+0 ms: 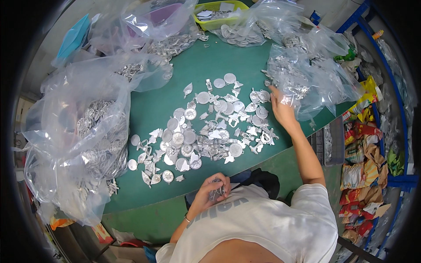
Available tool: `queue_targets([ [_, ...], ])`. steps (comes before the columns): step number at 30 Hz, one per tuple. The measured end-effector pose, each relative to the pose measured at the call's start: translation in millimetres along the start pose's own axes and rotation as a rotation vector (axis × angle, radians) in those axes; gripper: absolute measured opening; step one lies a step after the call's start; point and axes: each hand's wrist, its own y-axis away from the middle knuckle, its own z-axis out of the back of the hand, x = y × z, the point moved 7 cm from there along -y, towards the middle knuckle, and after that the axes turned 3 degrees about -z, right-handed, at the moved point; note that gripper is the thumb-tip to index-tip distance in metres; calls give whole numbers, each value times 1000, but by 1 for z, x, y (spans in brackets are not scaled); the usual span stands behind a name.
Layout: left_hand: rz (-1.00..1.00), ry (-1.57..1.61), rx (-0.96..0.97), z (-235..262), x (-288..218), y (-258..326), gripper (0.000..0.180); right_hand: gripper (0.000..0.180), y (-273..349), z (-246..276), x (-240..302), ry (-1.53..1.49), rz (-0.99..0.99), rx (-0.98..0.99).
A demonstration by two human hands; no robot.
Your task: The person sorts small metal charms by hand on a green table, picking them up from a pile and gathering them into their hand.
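Observation:
A loose pile of silver metal charms [188,136] lies across the middle of the green table: round discs, leaf shapes and small figures. Close to my body, just off the table's near edge, my left hand [213,191] is closed around several silver metal charms [216,191]. My right hand [283,107] reaches to the right side of the pile, index finger stretched out. Its fingertips are close to a small round charm [267,83] beside a clear plastic bag of silver pieces [287,74]. The bag's edge partly covers the back of this hand.
Large clear bags of silver rings and charms [103,136] cover the table's left side. Further bags [241,35], a yellow-green basket [239,5] and a purple basket [160,15] stand at the back. Blue shelving [399,109] with packages is at right, near a grey crate [335,142].

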Motion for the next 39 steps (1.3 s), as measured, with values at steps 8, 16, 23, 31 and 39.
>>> queue_targets([
  [8,-7,9,43,-1,-1,-2,16,22,-34,-38,-34,-65,-192,460],
  [16,12,-20,58,-3,-2,-4,16,22,-61,-43,-23,297,-30,186],
  [23,0,-18,50,1,-2,-2,16,15,-87,-69,1,773,64,194],
  [31,7,-12,61,2,-1,-3,16,18,-86,-52,-17,-64,-61,285],
  [39,0,-33,128,0,-3,-4,14,23,-50,-42,-3,-1304,-958,528],
])
